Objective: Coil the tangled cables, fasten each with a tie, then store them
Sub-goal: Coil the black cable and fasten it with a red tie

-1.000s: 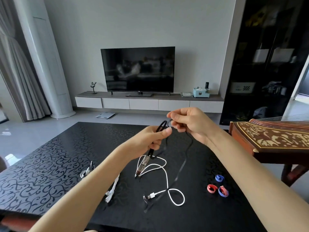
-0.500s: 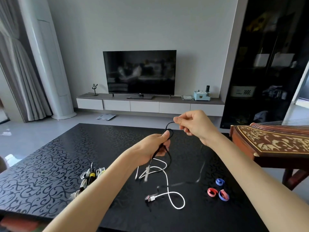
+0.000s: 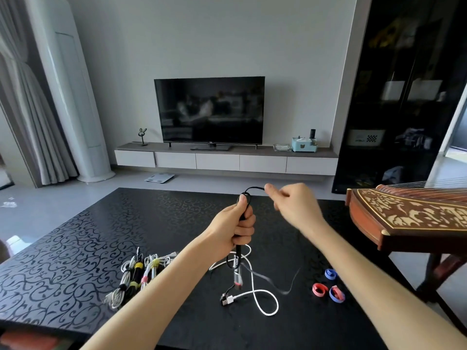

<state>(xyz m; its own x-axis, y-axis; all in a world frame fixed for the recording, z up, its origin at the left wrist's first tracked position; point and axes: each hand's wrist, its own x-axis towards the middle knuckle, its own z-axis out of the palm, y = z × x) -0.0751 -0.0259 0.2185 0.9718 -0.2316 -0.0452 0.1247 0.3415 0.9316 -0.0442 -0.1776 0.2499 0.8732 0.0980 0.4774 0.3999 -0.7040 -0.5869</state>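
Note:
My left hand grips a folded bundle of black cable upright above the black patterned table. My right hand pinches the same cable just right of a small loop at the top. The cable's loose tail swings blurred below the hands, near a white USB cable lying uncoiled on the table. Three rolled ties, two blue and one red, lie to the right. A pile of coiled, tied cables lies at the left, partly behind my left forearm.
A carved wooden zither on a stand juts in at the table's right edge. Beyond the table stand a TV on a low cabinet, a white column unit at left and a dark glass cabinet at right.
My left hand has closed tighter round the black cable and dropped a little. My right hand has pulled the cable out to the right, and the tail whips across the table.

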